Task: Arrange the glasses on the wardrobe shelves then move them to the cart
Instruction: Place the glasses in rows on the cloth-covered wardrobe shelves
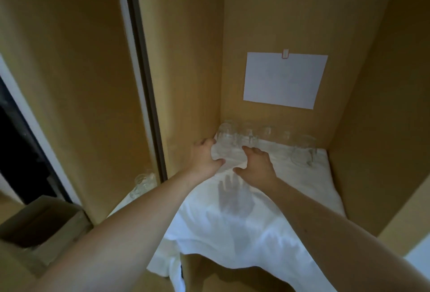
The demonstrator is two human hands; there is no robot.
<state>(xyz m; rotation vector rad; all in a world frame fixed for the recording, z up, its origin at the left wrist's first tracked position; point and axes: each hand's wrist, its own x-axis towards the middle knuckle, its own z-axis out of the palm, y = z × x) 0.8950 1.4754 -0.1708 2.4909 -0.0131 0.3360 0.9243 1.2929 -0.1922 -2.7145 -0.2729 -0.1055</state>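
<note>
I saw the white cloth (244,226) hang over the shelf's front edge, with bare cloth open between that edge and my hands. Wooden walls (384,128) closed in both sides. My left hand (206,159) gripped a bunched fold; my right hand (257,166) lay spread on the cloth. Beyond them, clear glasses (246,137) stood in a blurred row along the back wall, below a paper sheet (283,79).

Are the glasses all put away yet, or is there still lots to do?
Partly done: a row of glasses already stands at the back of the shelf on the white cloth. Right now the left hand grips a bunched fold of that cloth and the right hand rests on it, near the glasses. Still left: moving them to the cart, which isn't in view.
</note>
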